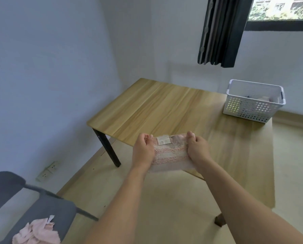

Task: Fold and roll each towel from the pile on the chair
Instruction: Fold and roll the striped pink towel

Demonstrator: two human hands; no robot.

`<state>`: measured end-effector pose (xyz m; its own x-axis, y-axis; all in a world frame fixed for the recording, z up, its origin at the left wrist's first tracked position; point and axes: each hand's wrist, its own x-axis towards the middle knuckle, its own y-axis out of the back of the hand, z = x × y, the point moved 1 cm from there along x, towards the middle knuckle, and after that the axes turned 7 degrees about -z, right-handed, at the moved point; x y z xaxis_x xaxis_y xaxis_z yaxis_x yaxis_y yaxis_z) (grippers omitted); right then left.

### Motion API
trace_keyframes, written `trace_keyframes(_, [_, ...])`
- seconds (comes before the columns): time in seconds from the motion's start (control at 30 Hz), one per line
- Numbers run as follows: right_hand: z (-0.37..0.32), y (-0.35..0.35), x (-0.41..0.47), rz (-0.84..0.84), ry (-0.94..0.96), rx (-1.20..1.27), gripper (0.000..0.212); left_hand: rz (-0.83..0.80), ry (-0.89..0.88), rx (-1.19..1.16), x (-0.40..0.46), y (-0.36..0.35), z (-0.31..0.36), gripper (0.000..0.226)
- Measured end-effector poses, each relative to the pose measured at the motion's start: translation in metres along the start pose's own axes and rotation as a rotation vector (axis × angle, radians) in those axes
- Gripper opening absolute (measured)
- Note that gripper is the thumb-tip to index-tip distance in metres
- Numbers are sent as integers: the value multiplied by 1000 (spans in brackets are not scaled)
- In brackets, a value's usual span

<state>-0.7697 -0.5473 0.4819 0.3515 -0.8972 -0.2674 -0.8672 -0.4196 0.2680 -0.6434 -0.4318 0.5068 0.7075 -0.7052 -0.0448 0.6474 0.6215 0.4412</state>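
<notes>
We observe both arms extended forward, holding a pink towel stretched between the hands in the air over the near left edge of the wooden table. The left hand has its fingers curled round the towel's left top corner; the right hand grips the right top corner in the same way, fingers bunched over the cloth. The towel hangs down from the two grips, its lower edge level with the wrists. A white label sits at the towel's top edge, nearer the left hand. We note a white perforated basket standing at the far right corner of the table, well apart from the hands; something lies inside it, but we cannot tell what. At lower left a grey chair carries a crumpled pile of pink towels on its seat. A dark curtain hangs beside a window at upper right, and wall sockets sit low on the left wall.
</notes>
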Motion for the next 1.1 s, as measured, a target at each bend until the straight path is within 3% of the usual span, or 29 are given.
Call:
trace_keyframes(0.4, [29, 229, 117, -46, 37, -61, 45, 42, 24, -46, 12, -231, 105, 25])
trace_keyframes(0.73, [15, 371, 208, -43, 80, -59, 41, 75, -39, -137, 57, -369, 187, 20])
trace_keyframes(0.97, [22, 473, 315, -221, 13, -154, 41, -170, 120, -235, 101, -482, 219, 9])
trace_keyframes(1.1, [5, 506, 371, -297, -6, -258, 28, -331, 172, -279, 125, -504, 250, 19])
